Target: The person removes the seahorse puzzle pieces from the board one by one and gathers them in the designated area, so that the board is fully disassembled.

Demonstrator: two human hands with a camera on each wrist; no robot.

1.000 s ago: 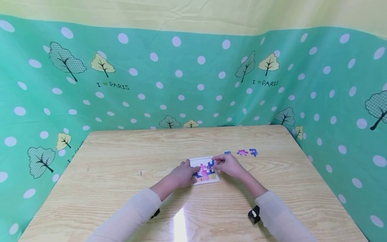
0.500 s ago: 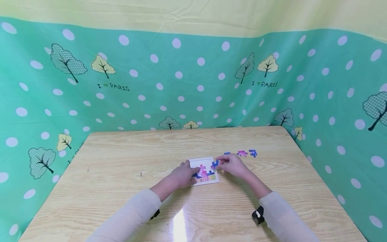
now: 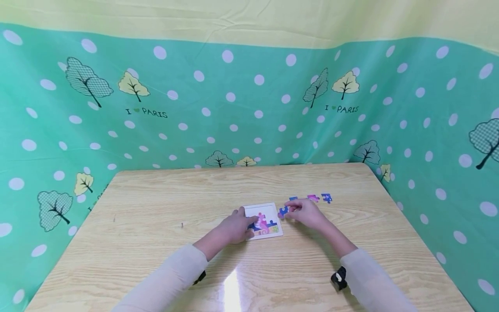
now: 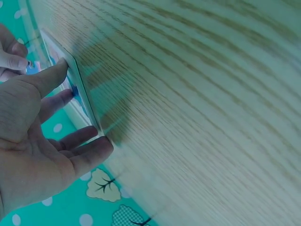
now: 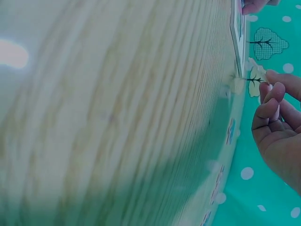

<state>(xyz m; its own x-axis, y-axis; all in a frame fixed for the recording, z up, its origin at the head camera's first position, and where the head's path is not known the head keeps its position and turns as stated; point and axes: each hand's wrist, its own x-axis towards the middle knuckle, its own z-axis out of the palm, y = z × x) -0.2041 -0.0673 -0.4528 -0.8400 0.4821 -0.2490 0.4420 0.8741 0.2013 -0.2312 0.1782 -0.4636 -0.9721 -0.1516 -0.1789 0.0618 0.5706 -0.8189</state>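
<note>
In the head view a white-framed jigsaw puzzle tray lies mid-table, with a pink seahorse picture partly assembled in its lower part. My left hand rests on the tray's left side. In the left wrist view its fairly straight fingers touch the frame and one lies over the picture. Just off the tray's right edge, my right hand pinches a blue and pink puzzle piece between thumb and fingers. In the right wrist view that piece is mostly hidden by the fingers.
Behind my right hand lie loose puzzle pieces: a blue one, a pink one and a blue one with a star. The wooden table meets a green dotted curtain at the back and sides.
My right hand has lifted the blue and pink piece off the tray's right side and carried it rightward past the frame. My left hand has stayed in place.
</note>
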